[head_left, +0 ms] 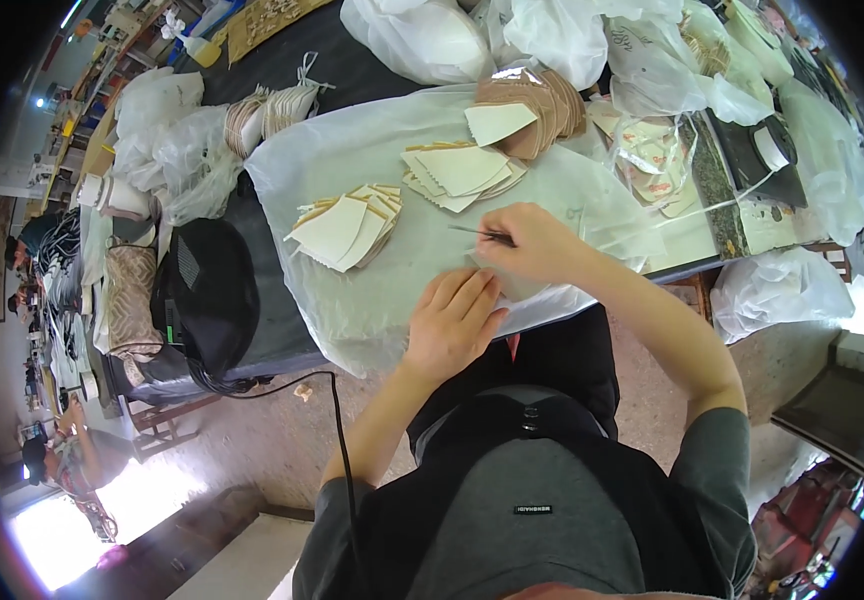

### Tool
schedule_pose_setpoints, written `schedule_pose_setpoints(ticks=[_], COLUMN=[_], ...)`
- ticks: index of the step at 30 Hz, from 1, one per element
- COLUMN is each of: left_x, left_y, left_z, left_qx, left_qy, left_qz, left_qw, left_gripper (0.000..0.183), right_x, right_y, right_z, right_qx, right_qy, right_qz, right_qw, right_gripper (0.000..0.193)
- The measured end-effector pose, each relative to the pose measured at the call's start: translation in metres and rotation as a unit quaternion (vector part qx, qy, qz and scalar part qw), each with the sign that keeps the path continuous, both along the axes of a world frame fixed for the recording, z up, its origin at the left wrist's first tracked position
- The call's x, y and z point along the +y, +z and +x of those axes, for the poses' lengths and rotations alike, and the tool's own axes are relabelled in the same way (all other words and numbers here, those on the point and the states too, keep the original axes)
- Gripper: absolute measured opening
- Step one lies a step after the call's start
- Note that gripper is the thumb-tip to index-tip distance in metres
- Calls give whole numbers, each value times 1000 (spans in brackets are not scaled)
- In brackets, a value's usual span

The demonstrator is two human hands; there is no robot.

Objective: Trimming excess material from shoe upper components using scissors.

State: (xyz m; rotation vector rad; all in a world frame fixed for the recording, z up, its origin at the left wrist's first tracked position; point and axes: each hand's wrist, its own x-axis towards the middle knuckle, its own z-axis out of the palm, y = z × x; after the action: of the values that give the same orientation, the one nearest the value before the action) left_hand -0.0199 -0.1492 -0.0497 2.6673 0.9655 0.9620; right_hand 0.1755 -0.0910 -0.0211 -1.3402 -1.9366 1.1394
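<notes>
- Centre of the frame: the right hand [532, 243] pinches a thin dark tool [480, 233] between its fingertips, the tip poking out to the left.
- Just below it, the left hand [452, 320] lies flat, fingers pressed together and stretched out, holding down a pale sheet piece [522, 285] on the translucent plastic sheet [352, 300].
- That piece sits between both hands, mostly hidden under the fingers.
- Left of centre: a fanned stack of cream pieces [344, 228], tan edges showing.
- Above the right hand: a second cream stack [462, 172], well apart from the fingers.
- Upper centre: a brown stack [542, 105] topped by one cream piece.
- Top edge: white plastic bags [432, 40], bulging.
- Left: a black bag [207, 290] on the dark table.
</notes>
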Motion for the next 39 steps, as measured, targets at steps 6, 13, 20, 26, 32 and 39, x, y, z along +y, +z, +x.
schedule_pose_setpoints(ticks=[6, 13, 20, 26, 32, 39], left_x=[-2, -2, 6, 8, 8, 7], left_y=[-6, -5, 0, -5, -2, 3], left_z=[-4, -11, -1, 7, 7, 18], left_qx=[-22, -65, -63, -26, -9, 13], left_qy=[2, 84, 88, 95, 80, 119], left_qz=[-19, -44, -46, -28, -39, -49], left_qw=[1000, 993, 993, 995, 996, 992], left_gripper=[38, 32, 29, 29, 27, 41], right_x=[17, 15, 15, 15, 20, 8], right_y=[-16, 11, 5, 10, 28, 17], right_z=[-5, -7, -5, -7, 24, 45], right_qx=[-47, -51, -17, -23, -72, -40], right_qy=[74, 41, 32, 26, 16, -30], right_qz=[1, -116, -176, -167, -186, -258], right_qw=[996, 991, 984, 985, 980, 965], right_gripper=[18, 19, 20, 22, 26, 27])
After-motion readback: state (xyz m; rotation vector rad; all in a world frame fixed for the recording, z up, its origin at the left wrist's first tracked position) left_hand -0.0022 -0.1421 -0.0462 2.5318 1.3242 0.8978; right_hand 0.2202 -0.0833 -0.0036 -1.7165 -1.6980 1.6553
